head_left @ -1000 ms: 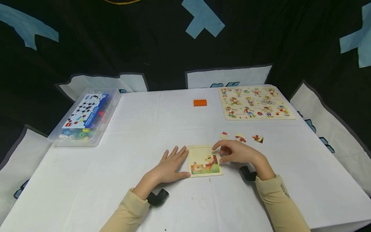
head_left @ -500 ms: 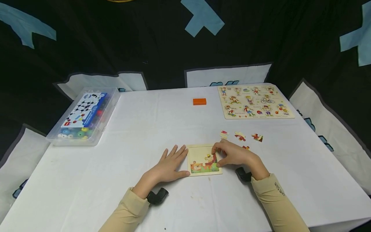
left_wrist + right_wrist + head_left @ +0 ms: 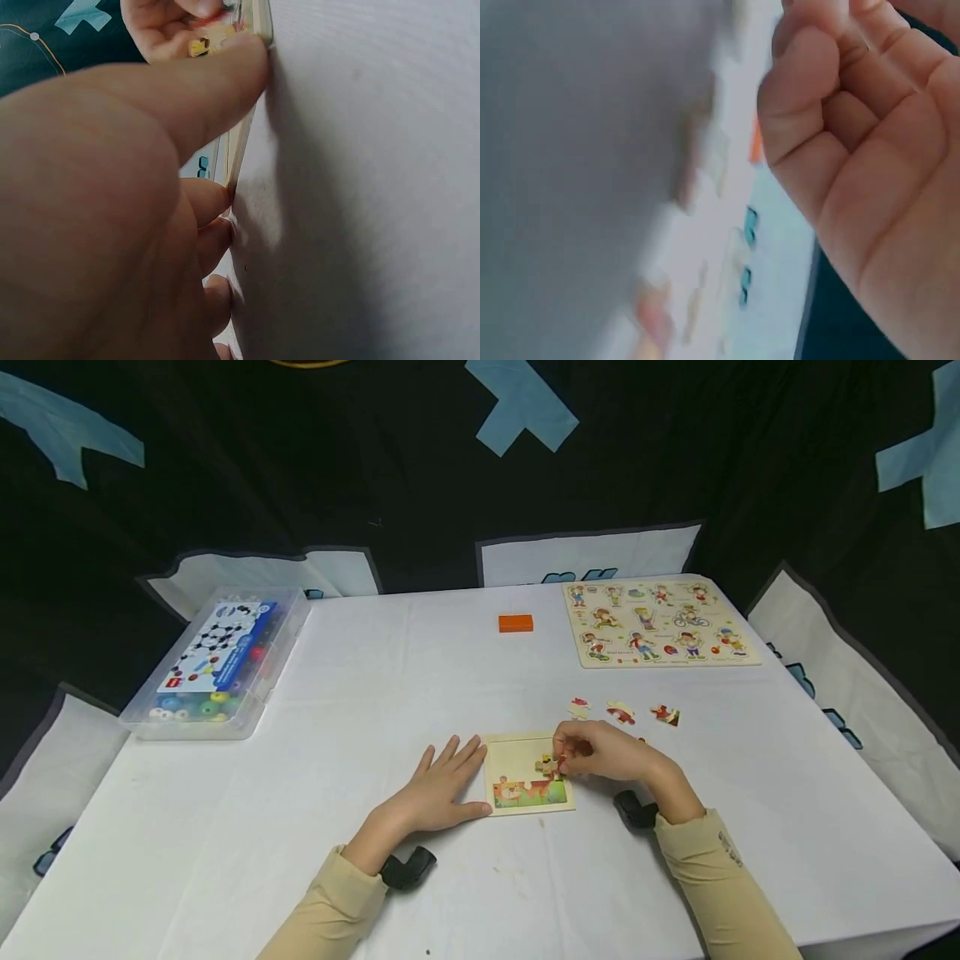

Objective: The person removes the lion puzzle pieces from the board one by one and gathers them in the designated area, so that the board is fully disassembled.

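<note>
A small wooden puzzle tray (image 3: 517, 750) lies on the white table in front of the person, with joined orange-and-green animal pieces (image 3: 517, 792) along its near side. The left hand (image 3: 438, 793) lies with straight, spread fingers at the tray's left edge, its thumb at the near corner. Over the tray's right side the right hand (image 3: 603, 750) pinches a puzzle piece (image 3: 546, 767) with yellow and red on it. That puzzle piece (image 3: 214, 41) shows blurred under the right fingers in the left wrist view. In the right wrist view the curled right fingers hide it.
Loose puzzle pieces (image 3: 621, 713) lie beyond the right hand, one partly covered by it. A large picture board (image 3: 663, 625) sits at the back right, an orange block (image 3: 516, 623) at the back. A clear plastic box of beads (image 3: 258, 693) stands at the far left.
The right hand came down onto the piece at the tray's right side, and its fingers closed on it. The piece has shifted and tilted out of place. The left hand has stayed still.
</note>
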Demonstrator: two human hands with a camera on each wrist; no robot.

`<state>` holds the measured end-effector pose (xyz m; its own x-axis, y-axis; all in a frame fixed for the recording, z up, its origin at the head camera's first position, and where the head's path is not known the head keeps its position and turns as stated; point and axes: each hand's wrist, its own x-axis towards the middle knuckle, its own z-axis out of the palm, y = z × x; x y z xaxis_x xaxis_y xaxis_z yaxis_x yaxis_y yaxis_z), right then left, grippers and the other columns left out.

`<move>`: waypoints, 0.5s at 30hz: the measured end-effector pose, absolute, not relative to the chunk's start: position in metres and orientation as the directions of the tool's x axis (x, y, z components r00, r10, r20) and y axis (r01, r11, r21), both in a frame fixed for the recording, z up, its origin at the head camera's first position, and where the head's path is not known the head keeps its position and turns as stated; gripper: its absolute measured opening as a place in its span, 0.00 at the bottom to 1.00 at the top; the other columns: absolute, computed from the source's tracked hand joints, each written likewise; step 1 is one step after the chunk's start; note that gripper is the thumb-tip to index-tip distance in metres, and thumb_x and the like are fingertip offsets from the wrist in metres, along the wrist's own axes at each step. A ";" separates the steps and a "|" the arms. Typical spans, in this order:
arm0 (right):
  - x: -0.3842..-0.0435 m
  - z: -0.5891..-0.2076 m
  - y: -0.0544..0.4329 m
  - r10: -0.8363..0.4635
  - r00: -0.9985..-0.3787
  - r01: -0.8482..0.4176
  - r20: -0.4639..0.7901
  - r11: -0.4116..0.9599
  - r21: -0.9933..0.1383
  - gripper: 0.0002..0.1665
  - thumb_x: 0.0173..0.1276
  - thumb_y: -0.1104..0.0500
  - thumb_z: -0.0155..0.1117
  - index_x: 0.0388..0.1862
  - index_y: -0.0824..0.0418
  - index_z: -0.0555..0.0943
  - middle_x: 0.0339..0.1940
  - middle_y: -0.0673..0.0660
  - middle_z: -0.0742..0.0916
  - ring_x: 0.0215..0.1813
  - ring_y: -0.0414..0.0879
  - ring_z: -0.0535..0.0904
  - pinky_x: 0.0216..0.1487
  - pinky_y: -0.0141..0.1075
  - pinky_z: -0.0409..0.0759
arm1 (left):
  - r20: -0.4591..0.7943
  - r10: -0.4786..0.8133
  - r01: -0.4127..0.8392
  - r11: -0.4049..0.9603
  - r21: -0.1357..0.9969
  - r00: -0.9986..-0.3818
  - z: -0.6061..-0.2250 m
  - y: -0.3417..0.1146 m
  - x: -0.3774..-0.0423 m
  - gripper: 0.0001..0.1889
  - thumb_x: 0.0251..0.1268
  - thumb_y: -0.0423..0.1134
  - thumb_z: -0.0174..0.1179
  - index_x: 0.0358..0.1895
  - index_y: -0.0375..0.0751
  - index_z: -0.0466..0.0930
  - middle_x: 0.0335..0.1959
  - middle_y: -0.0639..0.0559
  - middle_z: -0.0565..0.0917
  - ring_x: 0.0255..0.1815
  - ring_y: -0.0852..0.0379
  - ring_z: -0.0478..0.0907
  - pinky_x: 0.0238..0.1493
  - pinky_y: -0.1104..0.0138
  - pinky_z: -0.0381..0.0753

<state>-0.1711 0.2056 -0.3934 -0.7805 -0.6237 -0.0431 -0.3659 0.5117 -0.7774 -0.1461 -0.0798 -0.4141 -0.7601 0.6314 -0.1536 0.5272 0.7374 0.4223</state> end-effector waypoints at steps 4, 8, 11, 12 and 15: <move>-0.170 -0.382 0.233 -0.527 -0.849 -0.277 -0.028 0.490 -0.826 0.06 0.61 0.63 0.63 0.33 0.61 0.74 0.24 0.53 0.77 0.26 0.47 0.71 0.25 0.34 0.71 | -0.154 0.635 0.528 0.733 0.428 -0.757 -0.414 -0.081 -0.146 0.42 0.60 0.58 0.53 0.70 0.37 0.49 0.72 0.46 0.47 0.71 0.44 0.36 0.64 0.46 0.34; -0.167 -0.375 0.267 -0.420 -0.905 -0.164 -0.070 0.496 -0.852 0.08 0.61 0.62 0.63 0.35 0.65 0.73 0.26 0.56 0.78 0.28 0.51 0.73 0.28 0.37 0.73 | -0.164 0.632 0.524 0.738 0.426 -0.757 -0.413 -0.082 -0.145 0.42 0.60 0.57 0.53 0.70 0.37 0.49 0.72 0.46 0.47 0.71 0.44 0.36 0.64 0.46 0.33; -0.164 -0.374 0.290 -0.382 -0.918 -0.118 -0.104 0.517 -0.848 0.10 0.61 0.62 0.63 0.36 0.67 0.73 0.27 0.56 0.79 0.31 0.47 0.74 0.33 0.34 0.73 | -0.166 0.631 0.523 0.739 0.424 -0.758 -0.412 -0.082 -0.145 0.42 0.60 0.57 0.53 0.70 0.37 0.49 0.72 0.46 0.46 0.71 0.44 0.36 0.64 0.46 0.33; -0.163 -0.374 0.297 -0.368 -0.922 -0.099 -0.119 0.521 -0.848 0.10 0.61 0.62 0.63 0.36 0.67 0.73 0.28 0.57 0.79 0.32 0.45 0.74 0.34 0.33 0.73 | -0.165 0.631 0.523 0.739 0.424 -0.758 -0.412 -0.082 -0.145 0.42 0.60 0.57 0.53 0.70 0.37 0.49 0.72 0.46 0.46 0.71 0.44 0.36 0.64 0.46 0.33; -0.158 -0.375 0.316 -0.337 -0.928 -0.048 -0.160 0.534 -0.844 0.12 0.61 0.62 0.62 0.37 0.69 0.72 0.29 0.60 0.80 0.33 0.44 0.75 0.36 0.31 0.72 | -0.162 0.631 0.524 0.738 0.425 -0.758 -0.412 -0.081 -0.145 0.42 0.60 0.57 0.53 0.70 0.37 0.49 0.72 0.46 0.46 0.71 0.44 0.36 0.64 0.46 0.33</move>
<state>-0.1581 0.3159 -0.3747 -0.9280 -0.3367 -0.1598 -0.0483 0.5338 -0.8442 -0.1449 -0.0815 -0.4118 -0.7584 0.6313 -0.1623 0.5237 0.7384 0.4249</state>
